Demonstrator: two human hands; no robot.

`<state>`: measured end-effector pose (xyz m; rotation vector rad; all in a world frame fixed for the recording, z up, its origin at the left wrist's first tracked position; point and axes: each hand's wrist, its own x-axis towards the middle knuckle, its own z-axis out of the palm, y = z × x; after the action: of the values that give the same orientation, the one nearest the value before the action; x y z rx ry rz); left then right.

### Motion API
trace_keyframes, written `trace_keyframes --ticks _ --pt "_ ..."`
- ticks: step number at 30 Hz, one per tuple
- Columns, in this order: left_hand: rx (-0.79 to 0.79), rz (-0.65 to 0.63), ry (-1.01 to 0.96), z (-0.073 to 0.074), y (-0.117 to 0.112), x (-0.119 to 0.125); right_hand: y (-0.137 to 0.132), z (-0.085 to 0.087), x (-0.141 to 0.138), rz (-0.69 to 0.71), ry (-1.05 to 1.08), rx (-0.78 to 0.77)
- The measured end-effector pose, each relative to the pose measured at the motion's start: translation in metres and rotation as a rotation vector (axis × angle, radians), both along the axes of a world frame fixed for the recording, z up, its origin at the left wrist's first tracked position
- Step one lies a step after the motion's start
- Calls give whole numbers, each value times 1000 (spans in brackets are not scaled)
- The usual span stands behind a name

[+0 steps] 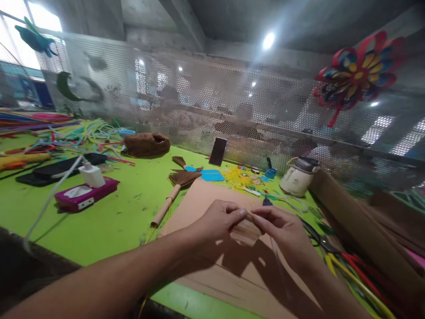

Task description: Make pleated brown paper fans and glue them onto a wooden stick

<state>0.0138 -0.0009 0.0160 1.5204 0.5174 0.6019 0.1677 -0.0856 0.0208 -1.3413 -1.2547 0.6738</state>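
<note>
My left hand [217, 220] and my right hand [285, 228] meet over a large sheet of brown paper [206, 199]. Between them is a small piece of folded brown paper [247, 232] with line-like creases. Thumb and fingers of each hand pinch its upper edge, my left hand at the left end and my right hand at the right. Part of the piece is hidden by my fingers. Left of the sheet lies a rolled paper tube [166, 206] topped by a pleated brown fan [184, 178], with yellow string along it.
Scissors [327, 244] and coloured strips [361, 283] lie at the right, beside a cardboard box [352, 221]. A white jar [297, 179], a propped phone [218, 151] and yellow scraps [241, 177] stand behind. At left are a purple power strip [86, 195] and a brown pouch [147, 145].
</note>
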Motion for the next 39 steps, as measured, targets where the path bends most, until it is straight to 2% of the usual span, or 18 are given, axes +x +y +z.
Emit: trace_keyframes --ticks 3,7,12,16,21,24,26,29,33,36,39 --pt "-89 13 -11 -2 0 0 -2 -1 3 -16 15 9" --pt "-143 -13 -83 0 -2 -2 -5 -4 11 20 151 -2" --pt "9 56 -113 7 -3 -3 -7 -3 17 54 152 48" --pt "71 89 -86 8 -4 -2 -7 -1 10 68 52 40" --pt "87 81 -83 6 -5 -3 -10 0 3 -106 -339 226" --pt "102 42 -107 7 -3 -3 -12 0 6 -127 -416 275" --pt "142 21 -118 8 -2 -3 -12 0 8 -114 -388 251" --pt "288 24 -101 6 -1 -1 -11 1 9 -81 -326 189" --pt "459 52 8 2 0 0 -10 3 8 -81 -274 114" --pt "460 70 79 2 0 0 -8 4 11 -79 -233 67" --pt "404 82 103 4 1 0 -6 2 18 9 -120 12"
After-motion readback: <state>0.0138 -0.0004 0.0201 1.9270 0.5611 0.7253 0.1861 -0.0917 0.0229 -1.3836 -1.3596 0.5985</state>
